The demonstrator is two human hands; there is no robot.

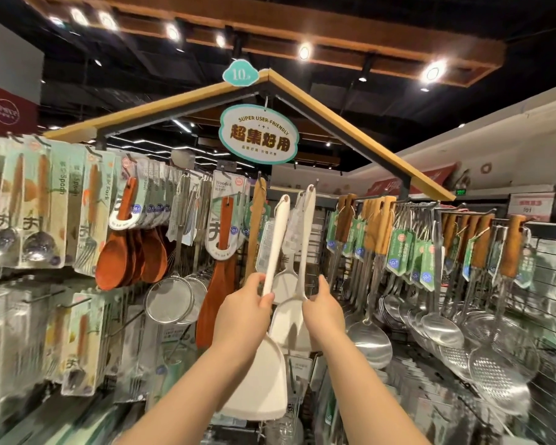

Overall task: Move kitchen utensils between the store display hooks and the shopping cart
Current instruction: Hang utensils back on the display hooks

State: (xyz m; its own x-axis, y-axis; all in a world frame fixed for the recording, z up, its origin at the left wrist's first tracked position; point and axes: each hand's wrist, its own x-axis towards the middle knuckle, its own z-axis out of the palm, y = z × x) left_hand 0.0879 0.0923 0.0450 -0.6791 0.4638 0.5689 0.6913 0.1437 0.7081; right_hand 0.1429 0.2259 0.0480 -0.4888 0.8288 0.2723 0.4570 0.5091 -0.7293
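The left hand (244, 311) is curled round the handle of a white spatula (275, 245) that is off the rack, its top end free in the air just left of the hook (316, 182). The right hand (323, 303) pinches the neck of a second white spatula (288, 326), which hangs from that hook. The shopping cart is out of view, so I judge the job midway: whether the held spatula is bound for the cart or the hook cannot be told.
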